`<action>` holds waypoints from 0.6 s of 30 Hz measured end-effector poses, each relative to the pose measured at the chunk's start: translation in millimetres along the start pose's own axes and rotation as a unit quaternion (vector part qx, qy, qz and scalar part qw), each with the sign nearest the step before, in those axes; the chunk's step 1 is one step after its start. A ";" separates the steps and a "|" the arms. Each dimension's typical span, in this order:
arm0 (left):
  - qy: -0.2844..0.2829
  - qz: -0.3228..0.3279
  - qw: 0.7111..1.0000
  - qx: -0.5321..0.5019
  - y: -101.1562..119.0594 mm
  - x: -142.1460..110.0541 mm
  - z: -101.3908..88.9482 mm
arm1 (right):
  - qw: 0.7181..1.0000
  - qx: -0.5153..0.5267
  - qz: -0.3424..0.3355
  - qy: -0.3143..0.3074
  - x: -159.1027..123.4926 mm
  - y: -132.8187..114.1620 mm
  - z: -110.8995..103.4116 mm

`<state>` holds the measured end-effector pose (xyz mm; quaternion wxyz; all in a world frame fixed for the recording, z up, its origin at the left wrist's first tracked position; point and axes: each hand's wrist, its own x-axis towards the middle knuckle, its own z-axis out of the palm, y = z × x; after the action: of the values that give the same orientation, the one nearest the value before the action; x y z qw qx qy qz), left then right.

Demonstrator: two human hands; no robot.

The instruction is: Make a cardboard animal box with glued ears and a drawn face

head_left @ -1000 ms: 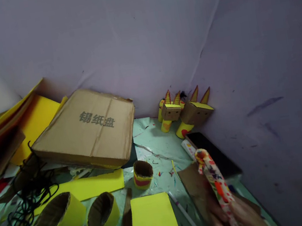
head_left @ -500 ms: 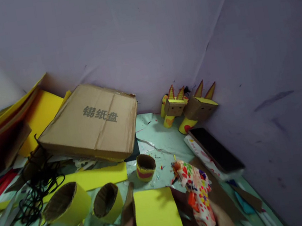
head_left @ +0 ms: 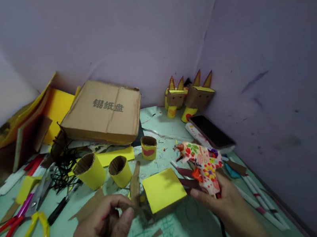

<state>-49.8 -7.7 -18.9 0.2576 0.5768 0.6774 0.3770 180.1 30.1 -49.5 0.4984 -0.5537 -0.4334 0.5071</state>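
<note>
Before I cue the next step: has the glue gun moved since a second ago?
Yes. Judged against the red-marked tube, the glue gun in the right hand has shifted left, its nozzle now nearer the tube.

Hemmed in along the back and right edges of the mint-green desk point(head_left: 59, 236) by pale purplish walls point(head_left: 138, 29), dark-smudged at right; lit dimly.

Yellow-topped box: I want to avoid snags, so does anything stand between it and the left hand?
Yes: a brown cardboard strip lies just left of the yellow-topped box, its near end beside the left hand; whether the hand holds it, I cannot tell. A blurred dark patch in the gap is too unclear to name.
</note>
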 end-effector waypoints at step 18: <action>-0.075 0.109 0.991 -0.030 70.8 72.1 32.6 | 0.993 -0.037 -0.109 -0.028 20.9 1.0 -55.9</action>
<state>2.8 73.2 25.4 0.2817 0.6658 0.5777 0.3790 237.9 44.3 -53.9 0.5174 -0.5072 -0.5232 0.4488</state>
